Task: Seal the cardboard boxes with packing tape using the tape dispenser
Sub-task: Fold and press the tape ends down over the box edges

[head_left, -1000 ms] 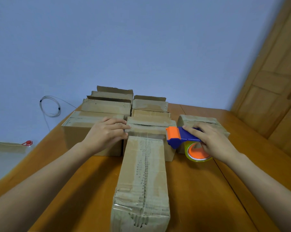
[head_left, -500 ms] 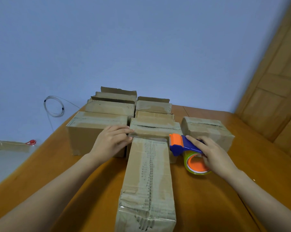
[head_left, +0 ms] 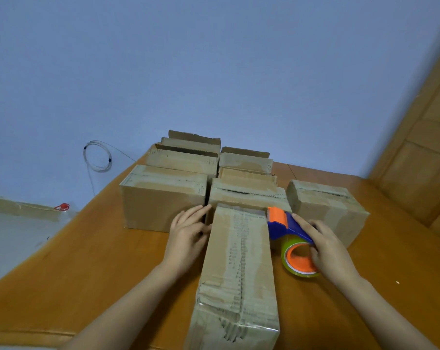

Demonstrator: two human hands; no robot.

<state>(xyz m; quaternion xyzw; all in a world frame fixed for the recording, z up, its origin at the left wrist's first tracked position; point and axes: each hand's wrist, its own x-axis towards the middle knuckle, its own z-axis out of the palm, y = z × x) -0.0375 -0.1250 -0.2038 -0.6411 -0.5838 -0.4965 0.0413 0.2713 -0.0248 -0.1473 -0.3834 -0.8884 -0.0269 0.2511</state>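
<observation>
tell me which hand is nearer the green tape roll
Right. The right hand grips the tape dispenser, touching the tape roll; the left hand rests against the long box on its left side, across from the roll.

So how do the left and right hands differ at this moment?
The left hand presses flat, fingers straight, against the left side of the box; the right hand curls round the dispenser on the box's right. The left hand holds nothing; the right hand holds the dispenser. Both sit near the box's far end.
</observation>
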